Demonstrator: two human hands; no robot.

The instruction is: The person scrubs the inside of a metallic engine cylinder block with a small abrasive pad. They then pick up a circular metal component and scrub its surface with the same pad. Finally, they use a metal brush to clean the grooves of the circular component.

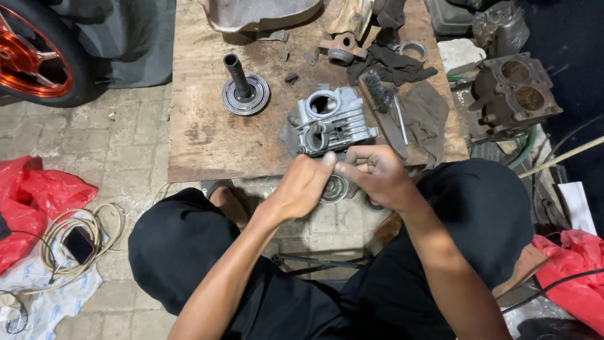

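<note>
Both hands meet just below the cylinder head (330, 123): the left hand (306, 184) and the right hand (375, 173) press fingertips together, pinching something too small to make out. Under them lies a round metal ring (335, 190) on the paving. The cylinder head, cast grey metal with fins and a round bore, sits near the wooden board's (207, 132) front edge. Right of it lie a wire brush (382, 94) and dark rags (425, 113); left of it stands a flanged steel shaft (242, 88).
</note>
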